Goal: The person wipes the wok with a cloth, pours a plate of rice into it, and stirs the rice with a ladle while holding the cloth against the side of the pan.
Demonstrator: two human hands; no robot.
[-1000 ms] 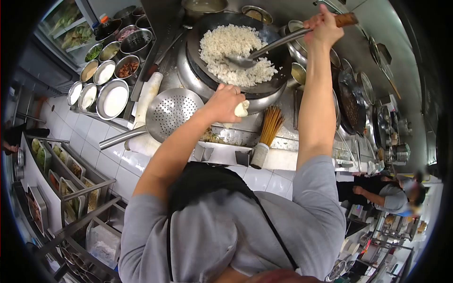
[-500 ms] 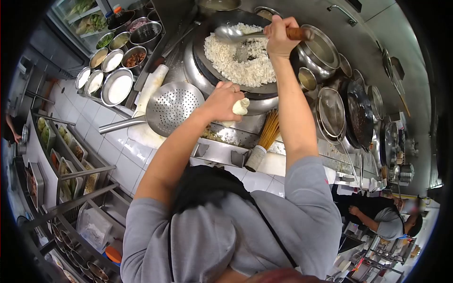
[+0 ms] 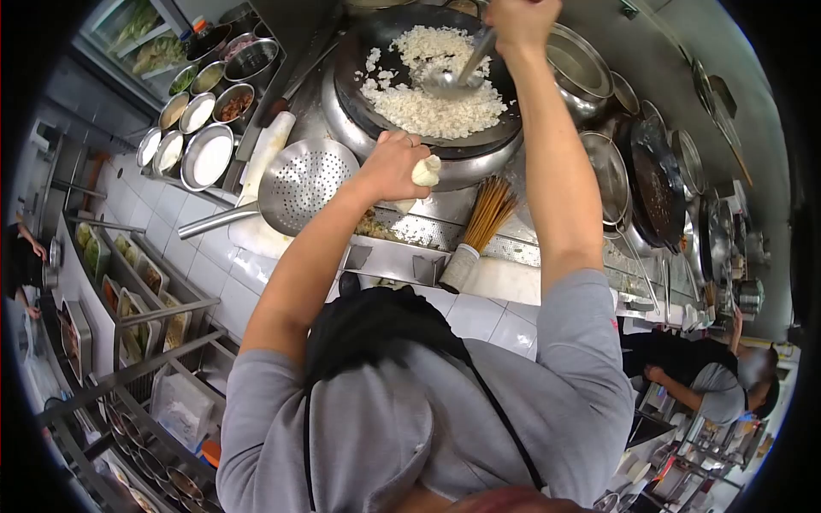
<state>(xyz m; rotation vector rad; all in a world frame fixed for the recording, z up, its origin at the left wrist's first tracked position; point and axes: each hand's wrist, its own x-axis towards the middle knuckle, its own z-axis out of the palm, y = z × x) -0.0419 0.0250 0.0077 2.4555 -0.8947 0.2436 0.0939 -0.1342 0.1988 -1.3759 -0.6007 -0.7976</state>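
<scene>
At the top of the head view, a black wok [image 3: 359, 85] holds loose white rice [image 3: 445, 115]. My right hand [image 3: 523, 30] is closed around the handle of a metal ladle [image 3: 457, 79], whose bowl is down in the rice. My left hand [image 3: 398, 167] is closed on a bunched pale cloth [image 3: 426, 171] at the near edge of the wok; the part under the fingers is hidden. Close by on the left lies a perforated metal strainer [image 3: 304, 179]. A bamboo brush [image 3: 483, 227] rests on the stove to the right of my left hand.
Metal bowls of white powder [image 3: 208, 160] and chopped ingredients [image 3: 233, 104] stand at the left. Sieves [image 3: 601, 175] and a dark pan [image 3: 654, 184] hang or lean at the right. A co-worker [image 3: 714, 380] is at the lower right; another person's hand [image 3: 38, 250] shows at far left.
My right hand has moved up, and the ladle has tipped steeper with its bowl lower in the rice. The rice has spread apart. My left hand keeps the cloth, shifted slightly.
</scene>
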